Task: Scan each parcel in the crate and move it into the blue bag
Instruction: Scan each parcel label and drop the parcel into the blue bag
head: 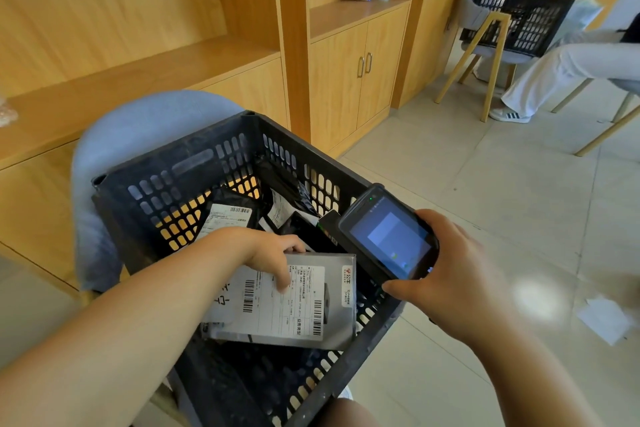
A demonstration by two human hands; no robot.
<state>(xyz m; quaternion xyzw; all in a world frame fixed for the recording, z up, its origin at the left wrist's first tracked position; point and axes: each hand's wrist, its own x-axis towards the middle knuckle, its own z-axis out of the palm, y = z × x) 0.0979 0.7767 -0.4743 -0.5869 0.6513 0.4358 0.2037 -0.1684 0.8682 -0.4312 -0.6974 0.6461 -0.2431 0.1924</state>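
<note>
A person sits with a black crate (194,163) in front of them. The crate rests on a grey-blue chair (138,118).

The left hand (273,258) reaches down into the crate. Its fingers (282,279) are bent over the top edge of a grey parcel (294,302), with the thumb pressed flat on the white label (277,305). The hand is gripping this parcel. The parcel lies tilted inside the crate, and its label with the black bar codes faces up, just under the fingers.

The right hand (446,274) holds a black scanner (388,236). Its fingers wrap tight around the far side of the scanner and the thumb presses on the near corner. The scanner's screen glows blue and faces up. It sits over the right rim of the crate, just beside the grey parcel and close to the left fingers.

Past the left fingers, deeper in the crate, lie more parcels. One dark parcel (235,208) has a white label. Another black parcel (280,180) leans against the far wall.

Well beyond both hands, another person (571,62) sits by a second black crate (519,14). A sheet of white paper (604,321) lies on the floor to the right of the right hand.
</note>
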